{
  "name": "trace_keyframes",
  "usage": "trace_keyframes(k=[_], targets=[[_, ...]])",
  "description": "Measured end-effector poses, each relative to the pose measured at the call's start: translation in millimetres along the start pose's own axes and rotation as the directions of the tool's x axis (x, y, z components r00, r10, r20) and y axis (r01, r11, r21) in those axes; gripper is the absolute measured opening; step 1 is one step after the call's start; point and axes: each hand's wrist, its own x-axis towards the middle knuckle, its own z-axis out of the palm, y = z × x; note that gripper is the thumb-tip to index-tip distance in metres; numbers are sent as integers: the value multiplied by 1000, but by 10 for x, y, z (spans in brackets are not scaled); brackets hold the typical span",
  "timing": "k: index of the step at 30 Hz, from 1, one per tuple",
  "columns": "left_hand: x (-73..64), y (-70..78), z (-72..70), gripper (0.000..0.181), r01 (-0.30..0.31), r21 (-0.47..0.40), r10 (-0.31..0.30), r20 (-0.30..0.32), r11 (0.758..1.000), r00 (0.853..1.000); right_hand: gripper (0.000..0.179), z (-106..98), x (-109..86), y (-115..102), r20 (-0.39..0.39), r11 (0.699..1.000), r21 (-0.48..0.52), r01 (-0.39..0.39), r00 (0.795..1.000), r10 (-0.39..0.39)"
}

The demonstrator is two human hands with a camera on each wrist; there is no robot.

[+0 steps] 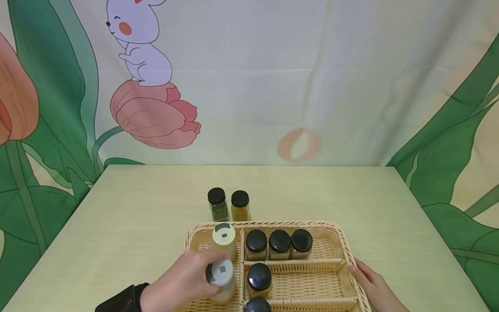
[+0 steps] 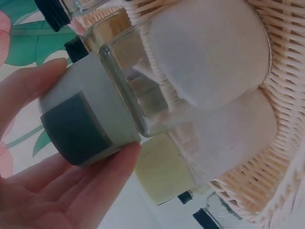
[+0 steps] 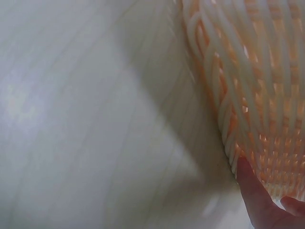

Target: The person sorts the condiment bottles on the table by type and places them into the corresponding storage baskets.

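A left hand (image 1: 179, 279) pinches the white lid of a clear glass jar (image 1: 224, 277) in the left compartment of a wicker basket (image 1: 343, 245), a yellow-lidded jar (image 1: 225, 240) just behind it. Beyond the rim stand two black-capped spice jars (image 1: 240, 208); five black-lidded jars (image 1: 280, 242) fill spots in three right-hand compartments. At far right, a right hand (image 1: 376, 284), fingers extended, touches the basket's edge.

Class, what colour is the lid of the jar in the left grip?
The lid is white, with a dark patch; the left wrist view shows it best.
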Motion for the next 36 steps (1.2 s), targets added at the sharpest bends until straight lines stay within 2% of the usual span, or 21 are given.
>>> trace_keyframes(k=[7,16,25,36], targets=[[5,-66,20,51,-35,40,36,-22,999,999,94,-2,2,-15,-16,998,-51,34,999,-35],[38,-94,44,51,-15,47,16,-28,999,999,92,-6,16,-10,-25,997,-66,29,999,-31],[70,-102,64,53,-24,65,24,-8,998,1000,100,-5,29,11,-22,998,-55,26,999,-27],[79,-95,58,54,-44,150,39,35,988,999,92,-2,28,15,-25,998,-54,25,999,-26]])
